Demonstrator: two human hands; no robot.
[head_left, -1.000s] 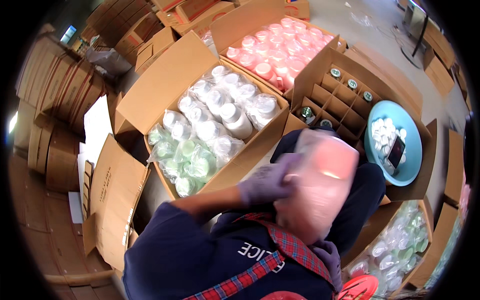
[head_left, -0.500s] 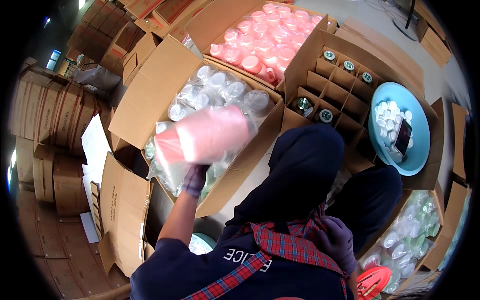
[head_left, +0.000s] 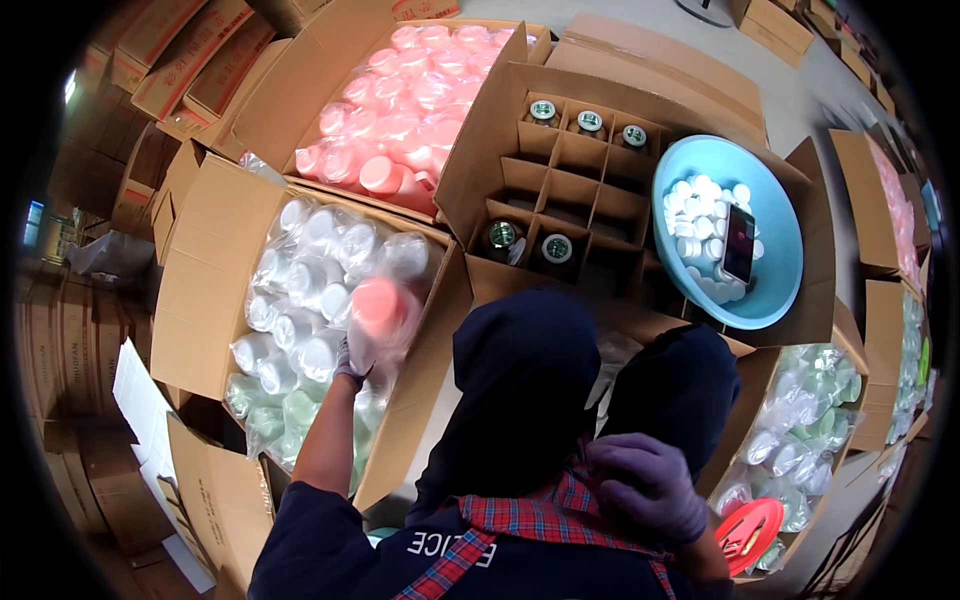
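My left hand (head_left: 352,362), gloved, is closed on a pink plastic bottle (head_left: 382,308) in a clear bag, with its round pink end facing up. It hangs over the right part of an open carton (head_left: 205,285) of bagged bottles, white-topped ones (head_left: 320,272) and pale green ones (head_left: 298,412) among them. Motion blurs the bottle, and part of the left hand is hidden under the bag. In front of my chest, my right hand (head_left: 650,485) in a purple glove has its fingers curled near the red plaid apron strap (head_left: 530,495); what they hold, if anything, is hidden.
Behind is a carton of pink bagged bottles (head_left: 400,110). A divided carton (head_left: 575,180) holds several green-capped glass bottles; a blue basin (head_left: 780,280) with white caps and a phone (head_left: 738,245) rests on it. At right sit a red basket (head_left: 750,535) and a carton of green bagged items (head_left: 800,420).
The pink bottle in my left hand has turned from lying sideways to end-up, lower over the carton. My right hand has lifted slightly from the apron. The whole view has shifted.
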